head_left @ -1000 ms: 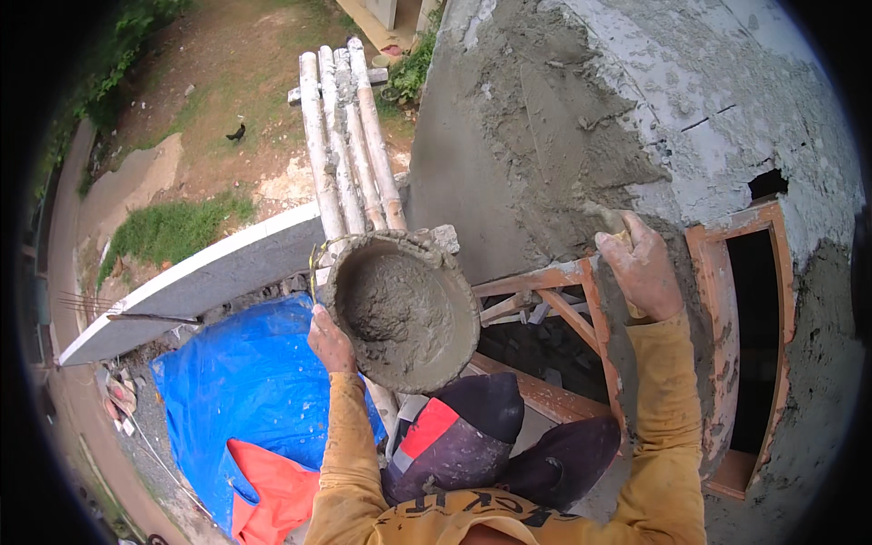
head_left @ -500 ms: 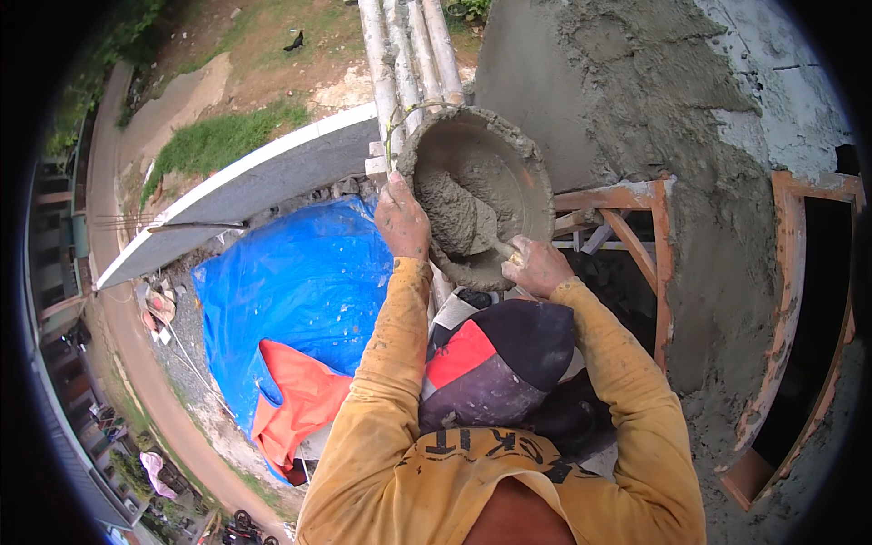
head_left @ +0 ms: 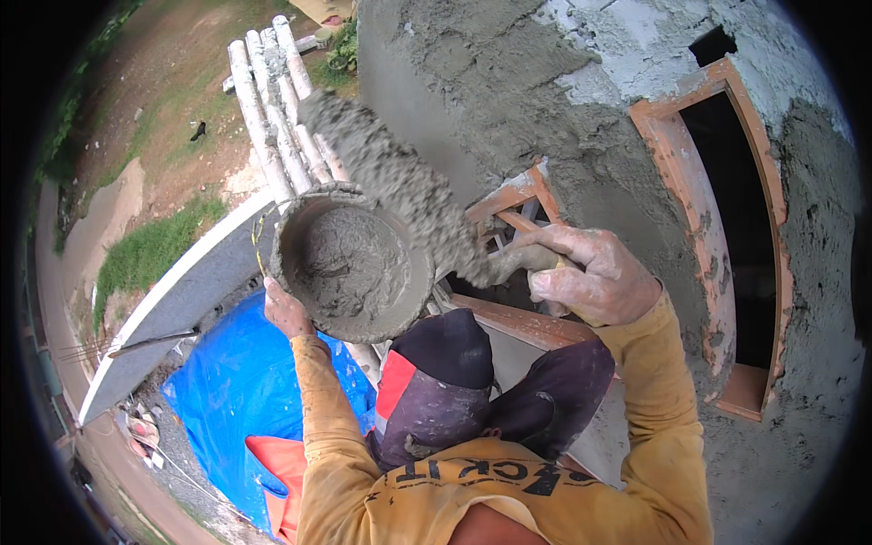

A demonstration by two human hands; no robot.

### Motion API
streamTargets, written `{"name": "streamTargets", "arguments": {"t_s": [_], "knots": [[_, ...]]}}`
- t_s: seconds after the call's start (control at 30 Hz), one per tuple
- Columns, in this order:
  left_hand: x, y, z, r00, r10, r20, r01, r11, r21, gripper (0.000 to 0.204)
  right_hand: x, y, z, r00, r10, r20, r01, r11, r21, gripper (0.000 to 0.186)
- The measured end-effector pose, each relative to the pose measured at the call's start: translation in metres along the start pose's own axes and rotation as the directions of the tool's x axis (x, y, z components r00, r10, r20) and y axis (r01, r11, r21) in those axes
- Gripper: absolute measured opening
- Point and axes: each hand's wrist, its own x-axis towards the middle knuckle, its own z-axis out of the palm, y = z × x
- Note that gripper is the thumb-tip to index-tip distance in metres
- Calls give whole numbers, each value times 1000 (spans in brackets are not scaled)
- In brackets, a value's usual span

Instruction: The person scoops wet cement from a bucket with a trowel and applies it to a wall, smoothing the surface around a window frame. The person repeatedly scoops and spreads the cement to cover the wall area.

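Note:
My right hand (head_left: 595,277) is closed round the handle of a trowel, whose blade is hidden under a long heap of wet grey mortar (head_left: 395,177). The loaded trowel is raised above and to the right of a round bucket (head_left: 418,272). Inside the bucket lies more wet mortar (head_left: 350,259), and its rim is crusted. At the bucket's left side, my left hand (head_left: 288,309) grips the rim, near a thin yellowish wire handle (head_left: 258,241). The fingertips of that hand are partly hidden by the bucket.
A wall (head_left: 509,109) with fresh grey plaster rises at the right, with an orange-brown window frame (head_left: 708,236) in it. Whitish poles (head_left: 282,118) run beyond the bucket. Down at the left lie a blue tarp (head_left: 241,368) and a curved low wall (head_left: 173,313).
The trowel has come up out of the bucket, loaded with mortar, and moved toward the wall. The bucket and left hand sit further left in view, and the view has turned toward the wall.

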Motion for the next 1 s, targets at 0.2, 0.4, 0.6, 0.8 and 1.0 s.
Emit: {"name": "streamTargets", "arguments": {"t_s": [0.2, 0.4, 0.6, 0.8, 1.0], "knots": [[0, -7, -1, 998, 56, -1, -56, 998, -41, 48, -66, -47, -65, 756, 250, -605, -239, 966, 100, 38], [-1, -1, 3, 997, 78, -7, -77, 992, 99, 51, -65, -8, -28, 828, 172, -534, -429, 807, -406, 37], [-15, 27, 10, 987, 157, 27, -160, 970, 185, 44, 33, 86, 51, 991, 96, 91, 37, 462, -886, 35], [-31, 33, 35, 883, 467, 36, -459, 848, 265, 35, 119, 154, 175, 975, 151, 163, 95, 380, -920, 29], [-26, 28, 15, 984, 175, 25, -176, 956, 234, 42, 96, 142, 148, 908, 343, 239, -194, 852, -486, 46]]}}
